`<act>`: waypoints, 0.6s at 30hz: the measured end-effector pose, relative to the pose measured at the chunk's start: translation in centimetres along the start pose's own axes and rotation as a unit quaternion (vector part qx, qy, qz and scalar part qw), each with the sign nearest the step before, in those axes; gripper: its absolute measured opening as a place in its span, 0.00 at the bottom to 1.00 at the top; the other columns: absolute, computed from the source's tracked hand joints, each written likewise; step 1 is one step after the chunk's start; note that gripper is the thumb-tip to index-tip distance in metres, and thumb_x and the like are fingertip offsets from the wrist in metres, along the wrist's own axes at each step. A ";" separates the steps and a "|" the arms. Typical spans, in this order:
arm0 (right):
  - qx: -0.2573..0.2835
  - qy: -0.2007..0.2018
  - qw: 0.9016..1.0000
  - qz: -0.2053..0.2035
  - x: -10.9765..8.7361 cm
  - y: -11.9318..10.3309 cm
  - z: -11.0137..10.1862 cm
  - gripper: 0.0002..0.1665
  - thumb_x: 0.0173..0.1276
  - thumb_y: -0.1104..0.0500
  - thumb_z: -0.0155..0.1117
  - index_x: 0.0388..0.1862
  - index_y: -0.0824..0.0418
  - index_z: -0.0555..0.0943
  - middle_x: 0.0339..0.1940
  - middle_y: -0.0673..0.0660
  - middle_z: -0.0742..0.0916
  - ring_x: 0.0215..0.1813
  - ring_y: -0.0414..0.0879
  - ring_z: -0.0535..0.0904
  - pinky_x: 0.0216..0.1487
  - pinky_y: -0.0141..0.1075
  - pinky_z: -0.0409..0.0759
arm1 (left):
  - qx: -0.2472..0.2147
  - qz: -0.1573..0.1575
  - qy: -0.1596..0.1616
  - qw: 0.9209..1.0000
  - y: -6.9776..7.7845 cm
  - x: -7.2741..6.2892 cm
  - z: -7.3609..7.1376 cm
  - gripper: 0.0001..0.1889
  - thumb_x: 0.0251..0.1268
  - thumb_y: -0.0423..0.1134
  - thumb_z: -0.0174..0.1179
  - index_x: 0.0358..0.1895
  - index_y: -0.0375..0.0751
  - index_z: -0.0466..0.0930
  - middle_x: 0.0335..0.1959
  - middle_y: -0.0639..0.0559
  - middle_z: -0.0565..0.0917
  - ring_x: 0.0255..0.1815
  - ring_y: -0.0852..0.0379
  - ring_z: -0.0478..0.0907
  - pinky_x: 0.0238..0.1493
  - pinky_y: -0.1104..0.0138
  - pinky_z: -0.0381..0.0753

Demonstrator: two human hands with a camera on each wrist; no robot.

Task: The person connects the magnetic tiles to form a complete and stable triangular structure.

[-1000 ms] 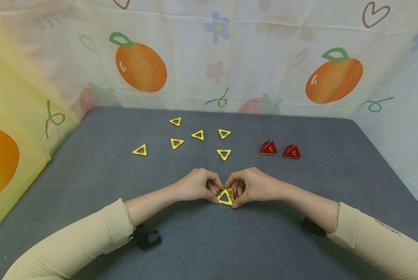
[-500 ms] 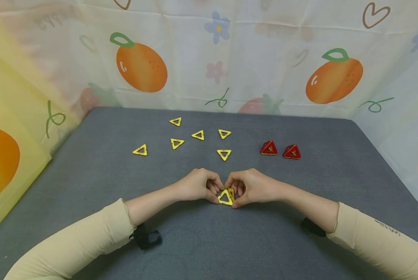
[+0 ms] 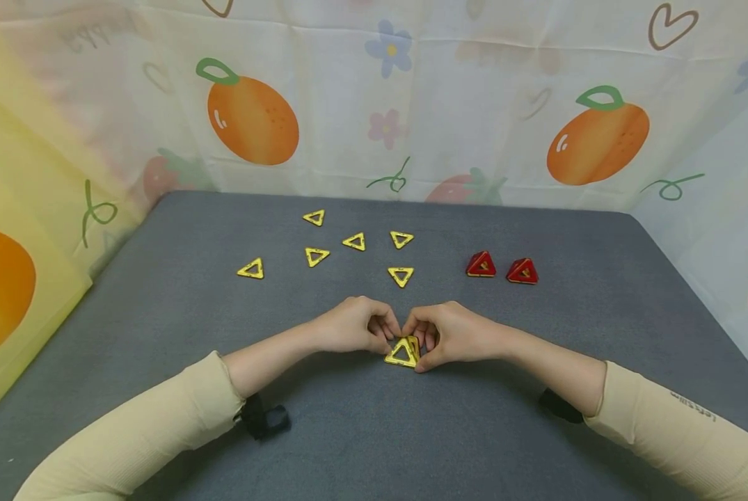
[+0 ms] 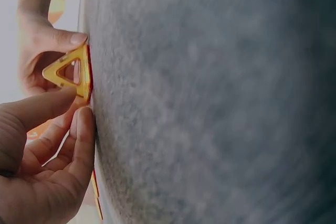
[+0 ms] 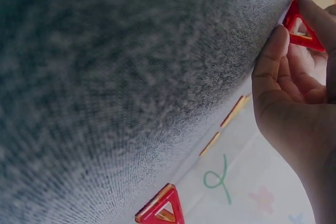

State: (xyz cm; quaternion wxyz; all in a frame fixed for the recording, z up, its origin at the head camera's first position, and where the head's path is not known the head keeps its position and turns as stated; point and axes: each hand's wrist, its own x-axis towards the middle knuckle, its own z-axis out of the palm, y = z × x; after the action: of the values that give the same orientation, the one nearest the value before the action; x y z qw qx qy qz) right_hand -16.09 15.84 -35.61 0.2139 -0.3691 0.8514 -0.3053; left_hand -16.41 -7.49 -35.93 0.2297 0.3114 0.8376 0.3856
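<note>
A small pyramid of triangular magnetic tiles (image 3: 402, 355) stands on the grey table between both hands. Its front face is yellow, while a red side (image 5: 304, 38) shows in the right wrist view. My right hand (image 3: 458, 334) pinches its right side, thumb at the front bottom corner and fingers behind. Across from it, my left hand (image 3: 351, 327) has curled fingers at the left side; in the left wrist view, the left thumb (image 4: 50, 106) overlaps the yellow face (image 4: 68, 72) near a lower corner, with the index fingertip close beside that corner. The pyramid's back is hidden.
Several flat yellow triangle tiles lie beyond the hands, among them a near one (image 3: 401, 277) and a leftmost one (image 3: 252, 268). Two red pyramids (image 3: 481, 264) stand to the right at the back. A patterned curtain (image 3: 348, 104) hangs behind the table (image 3: 374, 445).
The left hand has shifted slightly up, and its thumb has drawn back from the pyramid's front left corner, uncovering more of the yellow face. The right hand keeps its place.
</note>
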 end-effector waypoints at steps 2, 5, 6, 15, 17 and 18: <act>0.001 -0.003 1.000 0.001 0.0 0.0 0.0 0.23 0.52 0.55 0.81 0.46 0.52 0.81 0.32 0.48 0.84 0.32 0.35 0.78 0.34 0.28 0.80 | -0.001 -0.003 0.011 1.000 -0.1 0.2 -0.3 0.09 0.59 0.32 0.68 0.42 0.38 0.84 0.39 0.47 0.88 0.34 0.66 0.82 0.37 0.74 0.82; 0.003 -0.005 1.000 0.000 0.1 0.0 0.0 0.24 0.52 0.55 0.81 0.47 0.53 0.82 0.32 0.48 0.84 0.32 0.35 0.78 0.34 0.28 0.80 | -0.012 -0.011 0.037 0.999 -0.3 0.6 -0.9 0.08 0.61 0.33 0.67 0.43 0.38 0.84 0.40 0.46 0.88 0.34 0.65 0.83 0.36 0.73 0.82; 0.003 -0.005 1.000 -0.001 0.1 0.0 0.0 0.24 0.52 0.55 0.81 0.47 0.53 0.82 0.31 0.48 0.84 0.32 0.35 0.78 0.34 0.28 0.80 | -0.017 -0.016 0.049 0.999 -0.4 0.8 -1.1 0.09 0.61 0.33 0.67 0.44 0.37 0.84 0.40 0.46 0.87 0.35 0.64 0.83 0.36 0.72 0.82; 0.007 -0.002 1.000 0.000 -0.1 0.1 0.1 0.24 0.52 0.54 0.81 0.48 0.52 0.82 0.31 0.49 0.84 0.32 0.35 0.78 0.35 0.28 0.80 | -0.010 -0.057 0.143 0.988 -0.4 3.4 -3.1 0.12 0.64 0.36 0.66 0.49 0.37 0.82 0.43 0.45 0.87 0.38 0.58 0.83 0.37 0.71 0.79; 0.008 -0.002 1.000 -0.002 -0.1 0.1 0.1 0.24 0.52 0.54 0.81 0.47 0.52 0.82 0.32 0.49 0.84 0.32 0.35 0.78 0.35 0.28 0.80 | 0.001 -0.060 0.156 0.986 -0.4 4.2 -3.5 0.12 0.65 0.36 0.66 0.50 0.37 0.82 0.43 0.45 0.87 0.40 0.55 0.83 0.38 0.68 0.80; 0.008 -0.001 1.000 -0.002 -0.1 0.1 0.0 0.24 0.52 0.54 0.81 0.47 0.52 0.82 0.32 0.49 0.84 0.32 0.35 0.78 0.35 0.28 0.80 | 0.009 -0.061 0.161 0.985 -0.4 4.7 -3.7 0.13 0.65 0.36 0.65 0.50 0.37 0.82 0.44 0.45 0.86 0.42 0.54 0.83 0.40 0.67 0.81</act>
State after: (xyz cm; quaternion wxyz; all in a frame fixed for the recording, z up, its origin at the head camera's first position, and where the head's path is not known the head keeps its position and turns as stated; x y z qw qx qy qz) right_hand -16.07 15.95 -35.71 0.2170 -0.3697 0.8478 -0.3123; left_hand -22.11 -6.30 -34.76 0.1125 0.1957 0.8844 0.4085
